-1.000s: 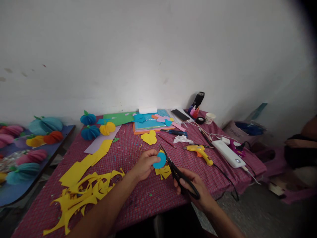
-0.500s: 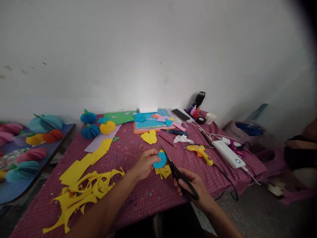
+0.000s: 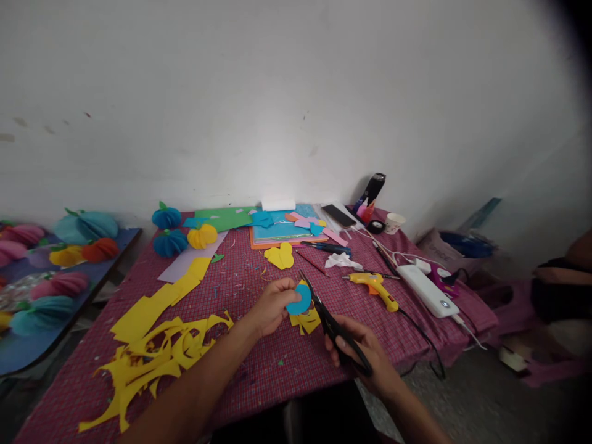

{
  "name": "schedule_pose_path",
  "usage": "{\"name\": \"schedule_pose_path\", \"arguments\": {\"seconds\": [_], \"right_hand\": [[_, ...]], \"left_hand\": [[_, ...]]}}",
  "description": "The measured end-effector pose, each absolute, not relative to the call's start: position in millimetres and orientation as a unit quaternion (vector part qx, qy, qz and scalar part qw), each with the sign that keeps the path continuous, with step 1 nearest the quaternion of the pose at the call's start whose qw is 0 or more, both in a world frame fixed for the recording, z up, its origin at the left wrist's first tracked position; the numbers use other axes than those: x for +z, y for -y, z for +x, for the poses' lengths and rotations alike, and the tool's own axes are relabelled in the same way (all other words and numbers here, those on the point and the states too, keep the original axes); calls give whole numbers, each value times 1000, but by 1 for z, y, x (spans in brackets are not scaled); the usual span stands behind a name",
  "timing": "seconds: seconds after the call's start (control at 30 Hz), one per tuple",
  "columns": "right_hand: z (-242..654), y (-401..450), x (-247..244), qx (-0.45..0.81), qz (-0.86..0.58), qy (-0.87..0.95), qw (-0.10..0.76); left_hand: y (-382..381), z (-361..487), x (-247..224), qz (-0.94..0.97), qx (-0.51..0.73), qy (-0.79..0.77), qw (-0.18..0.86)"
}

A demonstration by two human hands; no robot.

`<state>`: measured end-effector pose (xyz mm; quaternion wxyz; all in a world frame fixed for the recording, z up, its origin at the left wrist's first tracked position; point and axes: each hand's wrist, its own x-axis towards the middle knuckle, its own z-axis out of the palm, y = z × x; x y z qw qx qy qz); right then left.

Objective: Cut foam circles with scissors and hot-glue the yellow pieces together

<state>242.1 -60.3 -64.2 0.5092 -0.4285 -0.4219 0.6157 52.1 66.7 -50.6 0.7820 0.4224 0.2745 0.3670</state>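
Between the thumb and fingers of my left hand (image 3: 276,305) is a blue paper circle (image 3: 300,300), with a bit of yellow paper showing behind its top edge. My right hand (image 3: 354,346) grips black scissors (image 3: 340,333) by the handles. Their blades point up and away, close along the circle's right edge; whether they touch the paper I cannot tell. Just below the circle, yellow paper scraps (image 3: 308,320) lie on the checked tablecloth (image 3: 259,376). Farther back sit yellow rounded cut-outs (image 3: 280,256).
Yellow offcuts (image 3: 161,357) spread at the left front. Folded-paper pumpkins (image 3: 170,243) stand at the back left, more on a blue side table (image 3: 46,327). To the right lie a yellow glue gun (image 3: 377,288), a white power bank (image 3: 428,290), a paper cup (image 3: 394,223) and a phone (image 3: 338,215).
Both hands, the circle and the scissors hold almost the same position. The whole view has shifted very slightly.
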Motion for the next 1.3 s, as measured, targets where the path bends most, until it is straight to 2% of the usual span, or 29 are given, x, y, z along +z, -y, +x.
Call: {"name": "schedule_pose_path", "arguments": {"seconds": [1.07,1.3], "right_hand": [[250,61,-70,608,-472,418,483],[250,63,-75,631,-430,390,515]], "left_hand": [[-65,53,-47,409,364,-273,791],[-64,52,-45,410,364,-266,793]]}}
